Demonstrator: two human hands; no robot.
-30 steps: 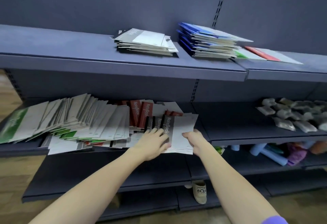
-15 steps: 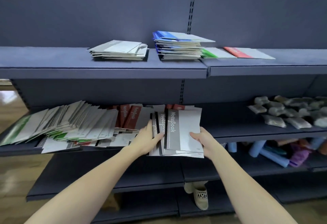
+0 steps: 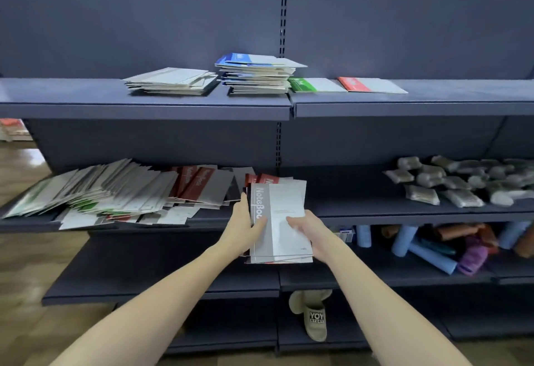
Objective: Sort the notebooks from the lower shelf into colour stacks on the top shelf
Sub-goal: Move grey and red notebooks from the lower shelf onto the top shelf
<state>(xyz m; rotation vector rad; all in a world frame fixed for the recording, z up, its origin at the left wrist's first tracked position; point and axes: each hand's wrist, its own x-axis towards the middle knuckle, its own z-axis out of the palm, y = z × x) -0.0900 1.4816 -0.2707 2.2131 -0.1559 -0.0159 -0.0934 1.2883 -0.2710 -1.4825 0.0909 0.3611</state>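
Both hands hold a small bundle of notebooks (image 3: 284, 209) with a grey-spined one on top, just in front of the lower shelf (image 3: 361, 212). My left hand (image 3: 245, 227) grips its left edge, thumb on the cover. My right hand (image 3: 310, 231) grips the lower right side. A sprawl of mixed notebooks (image 3: 115, 192), grey, red and green, lies on the lower shelf at left. On the top shelf (image 3: 144, 105) sit a grey stack (image 3: 170, 81), a taller blue stack (image 3: 257, 75), a green notebook (image 3: 315, 84) and a red notebook (image 3: 371, 84).
Grey wrapped packets (image 3: 462, 180) cover the lower shelf at right. Rolled items (image 3: 433, 247) in blue, orange and purple lie on the shelf below. A beige slipper (image 3: 313, 313) rests on the bottom shelf. Wooden floor (image 3: 23, 293) shows at left.
The hands gathered several notebooks from the lower shelf, squared them into a bundle and lifted it off the shelf toward me. The camera view has shifted upward.
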